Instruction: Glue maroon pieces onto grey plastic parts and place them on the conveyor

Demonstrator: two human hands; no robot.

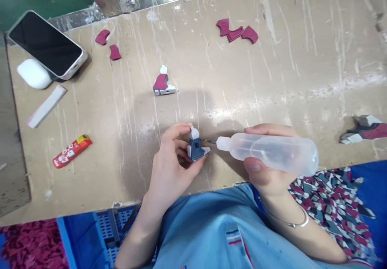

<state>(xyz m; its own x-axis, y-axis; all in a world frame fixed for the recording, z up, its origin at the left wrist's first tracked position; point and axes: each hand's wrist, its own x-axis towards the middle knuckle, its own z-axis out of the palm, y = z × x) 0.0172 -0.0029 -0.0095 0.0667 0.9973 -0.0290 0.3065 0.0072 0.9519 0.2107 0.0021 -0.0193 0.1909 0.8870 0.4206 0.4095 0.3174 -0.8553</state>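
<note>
Between the thumb and fingers of my left hand (172, 164) is a small dark blue and white plastic part (196, 148), held upright just over the table. My right hand (269, 160) is wrapped round a clear squeeze bottle (272, 150) lying sideways, with a white cap and a thin needle tip. The needle points left at the blue part; whether it touches cannot be made out. Farther back on the table lies a similar part with a maroon piece on it (161, 84).
Loose maroon pieces (235, 34) lie at the back, with two more (114, 53) toward the left. A phone (48, 45), white case (34, 74) and red packet (72, 151) are at left. More assembled parts (364, 130) sit right. Bins below hold maroon pieces (33, 245) and mixed parts (335, 208).
</note>
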